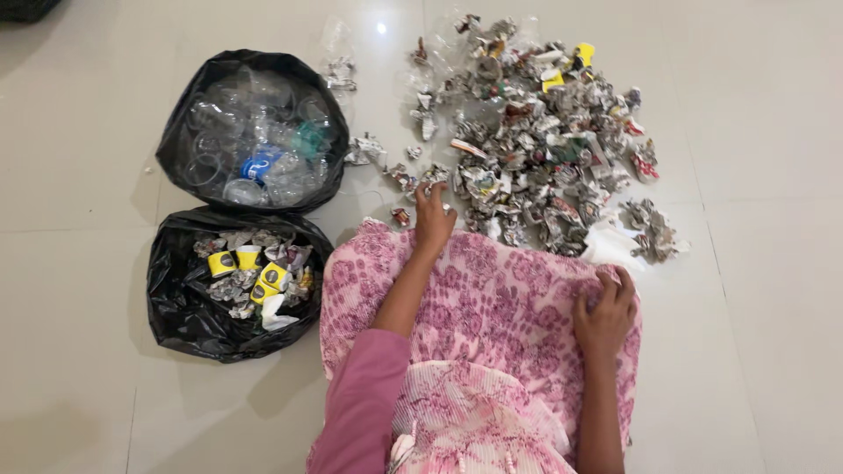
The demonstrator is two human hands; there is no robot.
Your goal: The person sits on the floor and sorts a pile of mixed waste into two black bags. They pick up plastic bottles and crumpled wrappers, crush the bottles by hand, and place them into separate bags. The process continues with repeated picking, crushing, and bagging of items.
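The person sits on the pale tiled floor [79,175] with a pink flowered skirt [492,290] spread over the lap. The left hand [434,215] reaches forward past the skirt's edge to the near side of a wide heap of crumpled paper scraps [544,149], its fingers curled down on a small crumpled piece [432,180] there; whether it is truly pinched I cannot tell. The right hand [606,309] rests on the skirt's right edge, fingers bent and bunching the cloth, just beside a white scrap [610,247] at the heap's near corner.

To the left stand two open black bags, touching each other. The farther bag [176,105] holds clear plastic bottles and cups [255,145]. The nearer bag [176,316] holds crumpled paper and small yellow paper cups [250,272]. A few loose scraps [364,149] lie on the floor between the farther bag and the heap.
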